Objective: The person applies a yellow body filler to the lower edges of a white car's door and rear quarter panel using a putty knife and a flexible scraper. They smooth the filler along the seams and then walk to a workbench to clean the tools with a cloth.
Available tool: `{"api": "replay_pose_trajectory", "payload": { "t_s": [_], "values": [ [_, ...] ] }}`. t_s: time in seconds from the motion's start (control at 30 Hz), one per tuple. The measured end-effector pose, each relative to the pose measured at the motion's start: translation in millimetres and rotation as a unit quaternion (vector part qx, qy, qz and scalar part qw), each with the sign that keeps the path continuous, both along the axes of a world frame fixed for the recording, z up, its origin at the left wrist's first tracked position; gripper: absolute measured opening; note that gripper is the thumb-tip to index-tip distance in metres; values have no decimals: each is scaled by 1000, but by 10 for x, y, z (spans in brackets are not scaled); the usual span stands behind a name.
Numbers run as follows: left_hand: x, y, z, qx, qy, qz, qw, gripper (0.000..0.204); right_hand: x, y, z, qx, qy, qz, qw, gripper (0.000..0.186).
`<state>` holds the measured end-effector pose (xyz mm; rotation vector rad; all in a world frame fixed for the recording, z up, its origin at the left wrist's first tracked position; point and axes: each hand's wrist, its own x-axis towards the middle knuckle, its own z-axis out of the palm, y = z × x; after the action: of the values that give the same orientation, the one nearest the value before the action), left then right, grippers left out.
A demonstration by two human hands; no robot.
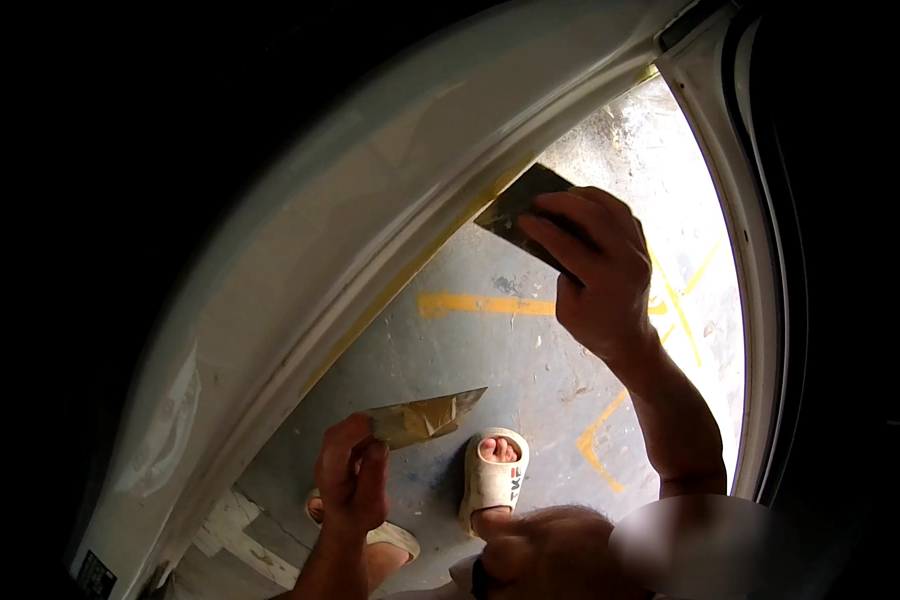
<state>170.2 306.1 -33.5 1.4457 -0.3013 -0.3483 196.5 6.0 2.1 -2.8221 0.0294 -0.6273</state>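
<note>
My right hand [600, 260] grips a dark, flat spreader blade [503, 215], its far side against the lower edge of a white vehicle panel [260, 250], where a thin yellowish strip [368, 312] runs along the rim. Lower down, my left hand [352, 470] pinches a metal spreader [427, 415] smeared with tan-yellow paste, held flat over the floor and apart from the panel.
A curved frame [745, 300] with a dark seal bounds the opening on the right. Below lies a grey floor [510, 360] with yellow painted lines [490, 303]. My feet in cream slides [488, 485] are at the bottom; dark surroundings fill both sides.
</note>
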Motion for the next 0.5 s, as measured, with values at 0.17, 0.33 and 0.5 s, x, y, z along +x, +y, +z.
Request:
{"api": "replay_pose_trajectory", "payload": {
  "t_s": [0.17,0.33,0.5],
  "values": [
    [0,-20,-16,10,-9,-2,1000,30,95,-97,-39,6,-15,-14,1000,45],
    [2,-57,23,2,9,5,1000,30,103,-160,-86,0,-15,-14,1000,45],
    [49,-57,56,51,-48,2,998,30,69,-207,-47,13,-34,-2,999,41]
  ]
}}
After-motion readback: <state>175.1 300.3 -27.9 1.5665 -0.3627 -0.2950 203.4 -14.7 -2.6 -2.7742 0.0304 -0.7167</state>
